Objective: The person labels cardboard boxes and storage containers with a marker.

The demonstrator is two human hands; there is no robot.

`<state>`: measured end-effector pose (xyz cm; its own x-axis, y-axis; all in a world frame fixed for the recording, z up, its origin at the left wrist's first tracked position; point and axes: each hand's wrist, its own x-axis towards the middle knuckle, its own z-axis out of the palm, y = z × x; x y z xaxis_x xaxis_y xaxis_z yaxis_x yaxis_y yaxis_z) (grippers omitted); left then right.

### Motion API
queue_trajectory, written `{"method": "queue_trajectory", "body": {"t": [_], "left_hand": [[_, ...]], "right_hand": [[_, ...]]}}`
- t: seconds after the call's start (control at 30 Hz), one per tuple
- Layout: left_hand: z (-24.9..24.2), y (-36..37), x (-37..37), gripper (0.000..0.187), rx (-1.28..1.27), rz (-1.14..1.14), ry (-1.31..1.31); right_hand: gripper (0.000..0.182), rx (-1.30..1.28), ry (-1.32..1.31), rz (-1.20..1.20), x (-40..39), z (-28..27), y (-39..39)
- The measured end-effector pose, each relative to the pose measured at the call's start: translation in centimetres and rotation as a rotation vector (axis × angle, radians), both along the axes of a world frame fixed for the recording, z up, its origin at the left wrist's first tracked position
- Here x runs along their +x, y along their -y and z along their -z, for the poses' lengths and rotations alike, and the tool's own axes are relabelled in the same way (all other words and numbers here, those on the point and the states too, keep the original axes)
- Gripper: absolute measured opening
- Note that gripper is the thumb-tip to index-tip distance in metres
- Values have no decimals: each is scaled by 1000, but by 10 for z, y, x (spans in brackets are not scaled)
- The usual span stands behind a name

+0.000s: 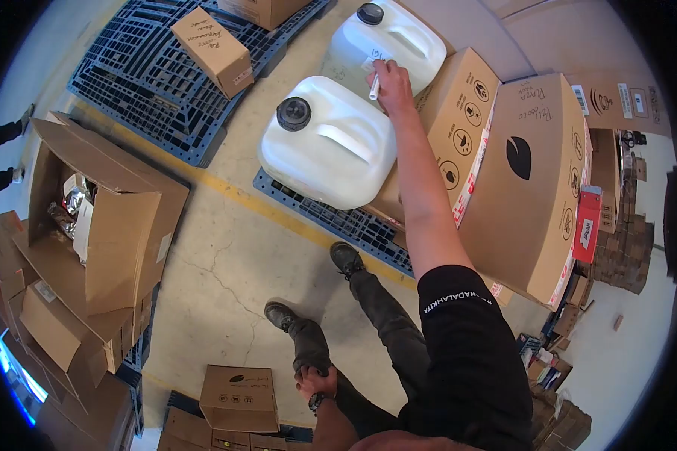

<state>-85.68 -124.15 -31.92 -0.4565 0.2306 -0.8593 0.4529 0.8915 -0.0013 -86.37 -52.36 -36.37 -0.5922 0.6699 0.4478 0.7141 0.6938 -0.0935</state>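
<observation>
My right hand (pixel 393 86) is closed around a white marker pen (pixel 374 89), beside the shoulder of the farther white jerrycan (pixel 421 34). Dark handwriting and a small label show on that can next to my fingers. A nearer white jerrycan (pixel 331 177), with a black screw cap (pixel 293 113) and a moulded handle, stands just in front of it. Down by my knee, my left hand (pixel 316 383), with a dark watch at the wrist, rests against the dark trouser leg. Its fingers are curled, and whatever lies inside them is hidden.
Large cardboard boxes (pixel 530 188) stand right of the jerrycans, on a blue plastic pallet (pixel 323 216). Another pallet (pixel 147 83) bears a small carton (pixel 212 51). An open carton (pixel 124 218) holds silvery packages at left. Another person's legs (pixel 4 158) show at far left.
</observation>
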Motion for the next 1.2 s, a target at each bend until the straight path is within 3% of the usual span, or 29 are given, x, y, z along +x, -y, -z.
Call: {"method": "queue_trajectory", "body": {"t": [0.3, 0.4, 0.5, 0.57, 0.67, 0.73, 0.8, 0.83, 0.87, 0.9, 0.97, 1.07, 1.1, 1.2], "left_hand": [[-5, -1, 5, 53, 27, -27, -42], [-6, -3, 6, 51, 44, -46, -52], [-12, 0, 7, 50, 44, -66, -70], [-15, -1, 3, 50, 44, -95, -39], [-4, 11, 5, 51, -14, -100, -47], [4, 24, -3, 50, 4, -73, 16], [1, 30, -29, 49, -28, 62, 127], [-8, 25, -36, 48, -61, 166, 162], [-31, 17, -42, 48, -33, 262, 143], [-63, 5, -54, 47, -14, 356, 109], [-95, -8, -71, 46, 56, 350, 26], [-138, -34, -85, 40, 319, 405, -72], [-160, -54, -79, 39, 460, 399, -72], [-212, -97, -43, 36, 532, 477, -60]], "right_hand": [[19, 41, 58, 35, 0, -2, 2], [24, -29, 220, 56, 2, 0, -3], [18, 9, -14, -55, -6, -5, 9], [14, -97, -299, -135, -9, -22, 19], [18, -81, -594, -7, -13, -58, 69], [16, -386, -673, 196, -4, -78, 120], [16, -358, -857, 86, 12, -106, 179], [15, -532, -889, 144, 22, -129, 214], [24, -588, -821, 64, 41, -136, 242], [23, -627, -746, -9, 59, -145, 267], [23, -663, -796, -145, 87, -186, 312], [27, -1067, -641, -267, 155, -232, 371], [27, -1054, -673, -280, 177, -244, 378], [28, -1125, -423, -389, 231, -268, 398]]}}
